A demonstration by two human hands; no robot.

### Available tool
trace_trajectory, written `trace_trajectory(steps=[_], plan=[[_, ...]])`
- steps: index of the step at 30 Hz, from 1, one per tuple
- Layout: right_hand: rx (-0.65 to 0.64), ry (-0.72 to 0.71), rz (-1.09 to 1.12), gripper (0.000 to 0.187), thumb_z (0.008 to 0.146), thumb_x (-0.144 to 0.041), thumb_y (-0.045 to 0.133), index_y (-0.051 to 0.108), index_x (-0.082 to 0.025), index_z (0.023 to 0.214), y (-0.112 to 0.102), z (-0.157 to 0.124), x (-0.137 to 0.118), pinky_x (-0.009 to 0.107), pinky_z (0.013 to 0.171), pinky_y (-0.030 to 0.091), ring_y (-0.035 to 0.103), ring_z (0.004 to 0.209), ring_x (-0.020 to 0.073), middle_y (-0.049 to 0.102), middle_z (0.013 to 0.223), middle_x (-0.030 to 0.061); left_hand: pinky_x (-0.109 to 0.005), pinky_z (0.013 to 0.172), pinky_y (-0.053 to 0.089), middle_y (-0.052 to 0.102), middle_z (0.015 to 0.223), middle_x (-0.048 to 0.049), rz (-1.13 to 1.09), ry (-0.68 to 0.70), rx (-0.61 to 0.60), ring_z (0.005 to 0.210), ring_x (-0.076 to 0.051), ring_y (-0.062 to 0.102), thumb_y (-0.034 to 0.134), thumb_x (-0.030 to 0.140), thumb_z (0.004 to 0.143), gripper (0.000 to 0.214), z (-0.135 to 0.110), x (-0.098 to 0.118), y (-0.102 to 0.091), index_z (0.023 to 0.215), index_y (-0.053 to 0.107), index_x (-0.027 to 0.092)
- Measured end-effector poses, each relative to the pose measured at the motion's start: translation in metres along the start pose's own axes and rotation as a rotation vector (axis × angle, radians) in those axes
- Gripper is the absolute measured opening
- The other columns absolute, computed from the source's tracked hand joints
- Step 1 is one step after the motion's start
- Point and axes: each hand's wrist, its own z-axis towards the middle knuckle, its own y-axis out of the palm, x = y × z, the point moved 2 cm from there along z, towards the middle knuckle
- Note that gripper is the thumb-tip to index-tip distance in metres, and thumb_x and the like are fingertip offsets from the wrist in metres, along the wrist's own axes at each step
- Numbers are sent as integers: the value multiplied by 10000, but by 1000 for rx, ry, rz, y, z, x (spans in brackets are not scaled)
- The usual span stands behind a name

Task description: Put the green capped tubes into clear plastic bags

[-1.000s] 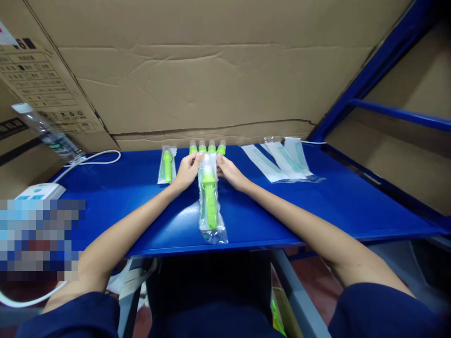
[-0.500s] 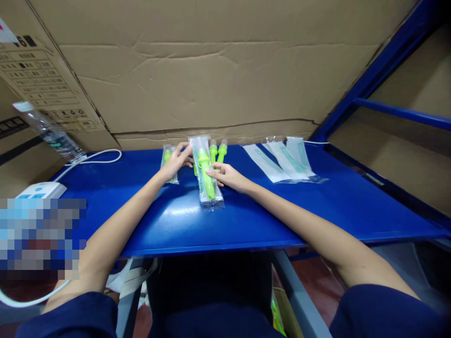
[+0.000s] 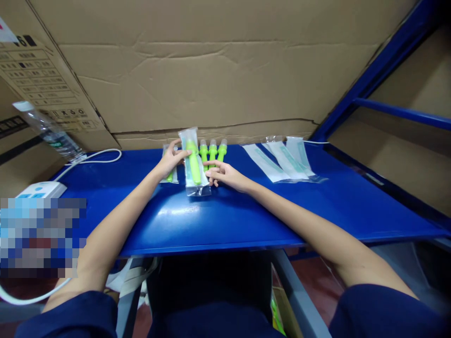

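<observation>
A clear plastic pouch (image 3: 193, 165) with a bright green tube inside lies on the blue table (image 3: 246, 211), near the back. My left hand (image 3: 171, 159) pinches the pouch's upper left edge and also covers most of a second bagged green tube (image 3: 169, 174). My right hand (image 3: 222, 172) rests beside the pouch's right edge, fingers spread and touching it. Three loose green tubes (image 3: 212, 151) stand in a row just behind my right hand.
Several flat white pouches (image 3: 285, 159) lie fanned out at the back right. A white power strip (image 3: 37, 189) with its cable and a plastic bottle (image 3: 49, 131) are at the left. A cardboard wall (image 3: 211, 70) backs the table; a blue frame (image 3: 387, 112) bounds the right.
The bagged tube has slid from the table's front edge back and left. My left hand moved left onto the other bagged tube; my right hand followed the pouch.
</observation>
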Motion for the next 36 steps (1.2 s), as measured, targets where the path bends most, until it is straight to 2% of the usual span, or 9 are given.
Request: trace_trajectory(steps=[6,12,16,19,22,25,28,31,36], plan=[[68,-51,-64,367,837,-272,734,564,-149,1138,-3,1,0,199,472,440,617,571,90,757,862,42,-371,821,528,705,894,-52,255,1,164,812,-224,688,753,347,768,667,4,1,-30,1335,449,171],[146,-108,-157,238,836,-244,671,598,-150,1043,-10,2,-3,197,477,421,602,553,83,737,823,28,-461,1005,416,706,855,-50,764,118,200,918,-291,683,739,498,789,616,0,-1,-31,1273,545,170],[183,-173,-230,180,843,-244,636,609,-155,997,-15,1,-4,218,529,463,605,555,89,715,806,23,-500,1080,329,732,1093,-122,974,136,128,1148,-340,637,652,463,870,463,-2,-3,-24,1231,620,174],[237,-227,-344,153,848,-219,602,627,-150,981,-21,1,-5,248,606,512,616,576,99,708,822,35,-498,1087,320,631,1366,-145,1070,232,111,1347,-347,513,558,384,938,405,-6,1,-20,1300,633,220],[362,-271,-551,159,861,-190,550,651,-141,974,-33,2,-11,288,681,537,654,660,144,717,853,65,-494,1110,304,552,1499,-107,1126,268,49,1398,-326,469,486,404,985,373,-9,4,-18,1274,678,268],[535,-287,-821,210,891,-165,497,668,-129,1008,-54,0,-23,338,808,540,686,821,203,740,960,111,-518,1125,281,570,1495,-109,1163,236,1,1389,-349,475,559,486,949,415,-8,3,-17,1271,684,257],[665,-152,-1126,279,926,-166,475,660,-77,1115,-82,-6,-32,389,946,503,680,1017,275,718,1135,191,-526,1110,285,623,1425,-132,1180,211,38,1347,-358,506,587,457,930,429,-7,2,-18,1292,664,241],[738,118,-1390,375,938,-200,494,594,12,1231,-108,-16,-32,447,1016,460,610,1195,369,634,1267,295,-518,1088,304,632,1398,-139,1183,180,86,1325,-357,521,555,431,942,395,-7,2,-19,1269,663,237],[632,516,-1430,475,949,-252,534,522,11,1344,-130,-24,-22,465,976,488,610,1217,397,613,1297,319,-516,1066,317,637,1357,-135,1174,177,129,1311,-357,524,557,364,937,339,-9,6,-19,1233,662,235]])
